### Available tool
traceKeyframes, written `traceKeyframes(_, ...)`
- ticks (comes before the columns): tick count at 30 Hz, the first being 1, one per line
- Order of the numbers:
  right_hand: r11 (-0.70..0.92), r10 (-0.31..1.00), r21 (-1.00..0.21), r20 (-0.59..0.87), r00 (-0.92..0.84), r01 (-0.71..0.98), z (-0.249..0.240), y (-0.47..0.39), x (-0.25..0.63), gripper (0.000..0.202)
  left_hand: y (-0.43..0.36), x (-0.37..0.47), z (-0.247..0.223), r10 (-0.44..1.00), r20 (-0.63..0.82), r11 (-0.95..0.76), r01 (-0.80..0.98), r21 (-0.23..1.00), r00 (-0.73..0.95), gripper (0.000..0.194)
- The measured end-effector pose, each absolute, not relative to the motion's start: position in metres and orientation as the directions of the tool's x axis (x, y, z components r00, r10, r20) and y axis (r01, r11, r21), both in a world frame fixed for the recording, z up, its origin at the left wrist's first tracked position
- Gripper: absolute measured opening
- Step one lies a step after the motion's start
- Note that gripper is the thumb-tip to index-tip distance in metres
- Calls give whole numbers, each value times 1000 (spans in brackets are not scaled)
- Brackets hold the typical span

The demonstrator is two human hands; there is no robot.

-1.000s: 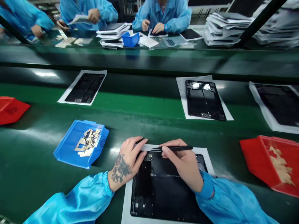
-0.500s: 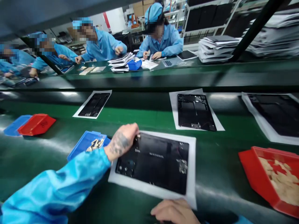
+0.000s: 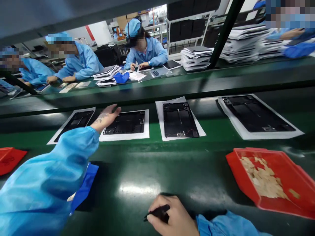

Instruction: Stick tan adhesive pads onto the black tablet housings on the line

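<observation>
Left hand [image 3: 106,117] at dark panel [image 3: 126,124], right hand [image 3: 173,216] — gripping black tweezers [image 3: 160,210], red bin [image 3: 286,167]

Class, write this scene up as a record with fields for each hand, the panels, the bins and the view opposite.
Left hand: open, at the left end of a black panel; contact unclear
Right hand: holds a dark pointed tool
Panels: four in a row, each on white paper
Bins: red bin with tan pieces, right; partly hidden blue bin and second red bin, left
Opposite: people in blue
</observation>
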State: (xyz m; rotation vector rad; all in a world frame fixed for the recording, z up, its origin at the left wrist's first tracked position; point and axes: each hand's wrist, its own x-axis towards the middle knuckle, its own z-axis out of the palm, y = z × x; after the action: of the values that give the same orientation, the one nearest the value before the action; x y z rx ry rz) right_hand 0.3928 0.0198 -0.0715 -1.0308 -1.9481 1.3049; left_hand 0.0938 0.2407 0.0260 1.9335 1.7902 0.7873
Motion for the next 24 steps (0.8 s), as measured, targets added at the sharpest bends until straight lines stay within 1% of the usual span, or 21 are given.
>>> traceKeyframes(2, 193, 839, -942, 14, -544, 274, -69, 22, 393, 3, 208, 120, 29, 994, 72, -109, 675, 730, 82, 74)
traceKeyframes(3, 183, 839, -944, 4, -544, 275, -68, 23, 393, 4, 189, 134, 33, 986, -13, -67, 475, 878, 164, 80)
traceKeyframes(4, 178, 838, -945, -1, -545, 276, -67, 25, 392, 5, 168, 148, 39, 968, -59, -14, 290, 957, 242, 84)
traceKeyframes(5, 176, 838, -945, -5, -546, 277, -67, 25, 392, 6, 148, 160, 45, 953, -71, 23, 162, 987, 296, 87)
traceKeyframes(6, 175, 837, -944, -7, -548, 280, -67, 26, 392, 7, 129, 170, 50, 934, -91, 64, 87, 994, 346, 87)
traceKeyframes(7, 176, 837, -943, -9, -548, 283, -66, 27, 391, 8, 112, 179, 55, 917, -113, 102, 50, 994, 382, 87)
traceKeyframes(8, 173, 838, -942, -13, -545, 289, -66, 27, 390, 9, 98, 184, 60, 909, -100, 94, 35, 995, 404, 88)
traceKeyframes(11, 154, 845, -938, -39, -534, 312, -66, 27, 389, 12, 74, 188, 66, 897, -45, 18, 66, 998, 440, 90)
traceKeyframes(13, 148, 845, -937, -46, -532, 315, -66, 28, 389, 14, 67, 180, 66, 900, -38, -8, 102, 995, 435, 90)
traceKeyframes(14, 149, 845, -940, -40, -534, 307, -66, 28, 390, 17, 65, 174, 65, 908, -47, -6, 127, 992, 416, 85)
traceKeyframes(15, 149, 845, -946, -29, -534, 287, -66, 28, 392, 21, 63, 164, 65, 924, -59, -6, 168, 986, 379, 76)
traceKeyframes(17, 138, 848, -963, -6, -531, 231, -67, 30, 395, 30, 58, 138, 63, 973, -66, -11, 330, 944, 222, 50)
traceKeyframes(18, 126, 850, -971, 0, -526, 204, -67, 30, 396, 33, 54, 122, 62, 994, -41, -11, 450, 893, 105, 41)
traceKeyframes(20, 96, 854, -981, -5, -519, 166, -68, 32, 398, 35, 43, 86, 58, 991, 38, 62, 707, 704, -125, 36)
traceKeyframes(21, 81, 857, -985, -11, -516, 156, -69, 32, 398, 35, 36, 67, 55, 979, 56, 122, 783, 610, -196, 36)
traceKeyframes(23, 53, 860, -989, -24, -510, 135, -71, 33, 397, 34, 21, 35, 44, 967, -57, 244, 844, 478, -247, 38)
traceKeyframes(24, 42, 862, -991, -28, -506, 127, -73, 33, 396, 35, 13, 22, 35, 964, -117, 266, 869, 417, -239, 39)
